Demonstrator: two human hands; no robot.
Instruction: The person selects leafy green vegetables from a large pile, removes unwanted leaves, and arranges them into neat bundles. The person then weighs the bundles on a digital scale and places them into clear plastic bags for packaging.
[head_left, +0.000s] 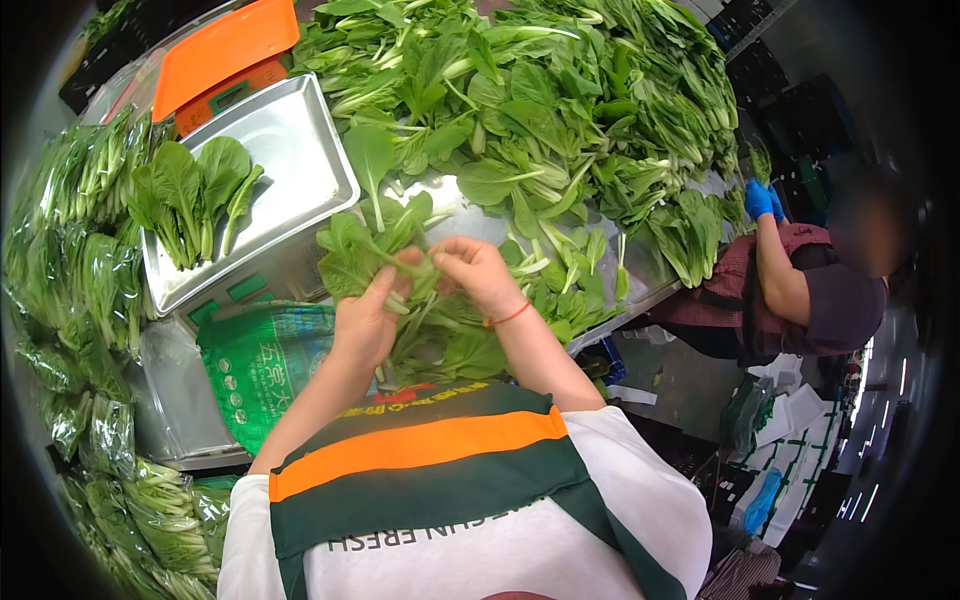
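Note:
My left hand (371, 311) holds a small bunch of leafy greens (349, 251), its leaves pointing up and away from me. Close to its right, my right hand (476, 271) has thumb and fingertips pinched together at a blurred leaf or stem of the bunch. Left of my hands, a metal tray (289, 161) on a scale holds several leafy green plants (187, 199). Beyond my hands a large heap of loose leafy greens (525, 112) covers much of the metal table. More loose leaves lie just under and right of my hands.
An orange scale (229, 52) stands behind the tray. Bagged greens (97, 277) are piled at the left. A green printed sack (259, 367) lies below the tray. At the right, a co-worker in blue gloves (761, 200) holds greens beside the table; white foam boxes (795, 420) are on the floor.

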